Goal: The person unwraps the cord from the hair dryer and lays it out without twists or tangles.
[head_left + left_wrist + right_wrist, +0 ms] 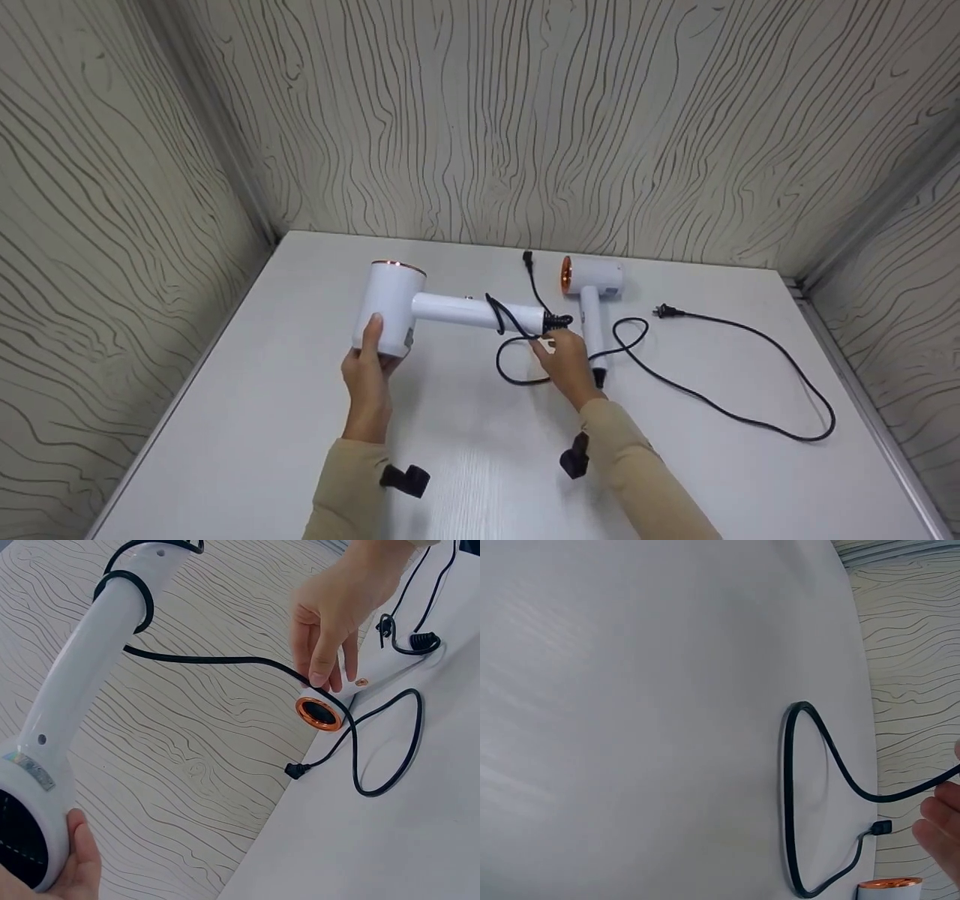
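My left hand grips the barrel of a white hair dryer with a copper-coloured rim. Its handle points right, level above the table, and a black cord is looped around the handle. Near the handle's end, my right hand pinches this cord between thumb and fingers. From there the cord hangs in a loop down to the table, ending in a black plug. In the right wrist view only some fingertips show at the right edge.
A second white hair dryer with an orange-copper rim lies behind my right hand. Its black cord curves over the right side of the white table to a two-pin plug. Patterned walls enclose the table's back and sides.
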A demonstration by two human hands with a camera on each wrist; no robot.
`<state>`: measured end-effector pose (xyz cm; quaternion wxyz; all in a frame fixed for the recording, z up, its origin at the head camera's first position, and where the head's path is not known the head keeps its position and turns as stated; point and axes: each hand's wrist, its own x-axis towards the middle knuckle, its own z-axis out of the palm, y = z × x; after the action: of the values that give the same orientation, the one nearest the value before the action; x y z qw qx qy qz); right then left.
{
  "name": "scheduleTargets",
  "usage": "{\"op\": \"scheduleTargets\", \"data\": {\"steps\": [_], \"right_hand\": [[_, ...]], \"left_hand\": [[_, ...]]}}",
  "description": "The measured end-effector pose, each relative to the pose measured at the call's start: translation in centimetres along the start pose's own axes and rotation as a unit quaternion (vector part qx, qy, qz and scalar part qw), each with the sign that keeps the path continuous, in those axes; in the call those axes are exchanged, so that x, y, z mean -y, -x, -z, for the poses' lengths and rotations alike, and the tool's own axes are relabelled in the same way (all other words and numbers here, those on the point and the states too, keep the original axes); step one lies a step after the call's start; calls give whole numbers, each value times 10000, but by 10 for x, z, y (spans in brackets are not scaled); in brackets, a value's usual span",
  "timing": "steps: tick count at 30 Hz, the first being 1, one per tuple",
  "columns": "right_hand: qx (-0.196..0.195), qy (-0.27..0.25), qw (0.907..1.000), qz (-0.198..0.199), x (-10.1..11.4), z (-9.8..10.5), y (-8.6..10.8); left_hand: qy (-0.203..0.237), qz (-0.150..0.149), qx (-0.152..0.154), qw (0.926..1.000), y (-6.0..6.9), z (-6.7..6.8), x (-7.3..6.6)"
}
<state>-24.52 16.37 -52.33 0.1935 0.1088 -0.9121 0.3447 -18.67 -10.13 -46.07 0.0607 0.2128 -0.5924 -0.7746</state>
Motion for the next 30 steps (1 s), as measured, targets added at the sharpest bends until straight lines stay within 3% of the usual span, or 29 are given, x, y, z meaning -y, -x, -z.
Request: {"op": "scheduleTargets", "data": {"steps": [9, 19, 24, 30], "right_hand": [[-390, 663, 9958, 496, 22, 10, -8], [-769, 551, 9906, 986, 33, 15, -8], [-687, 244, 9944, 770, 39, 18, -10], [-209, -618, 9979, 35, 46, 21, -12]], "left_hand": [[60, 58, 56, 9999, -1, -2, 0], [115, -32, 170, 9998, 0, -3, 0], [10, -54, 159, 9999, 2, -4, 0], [4, -52, 140, 9999, 3, -5, 1]]}}
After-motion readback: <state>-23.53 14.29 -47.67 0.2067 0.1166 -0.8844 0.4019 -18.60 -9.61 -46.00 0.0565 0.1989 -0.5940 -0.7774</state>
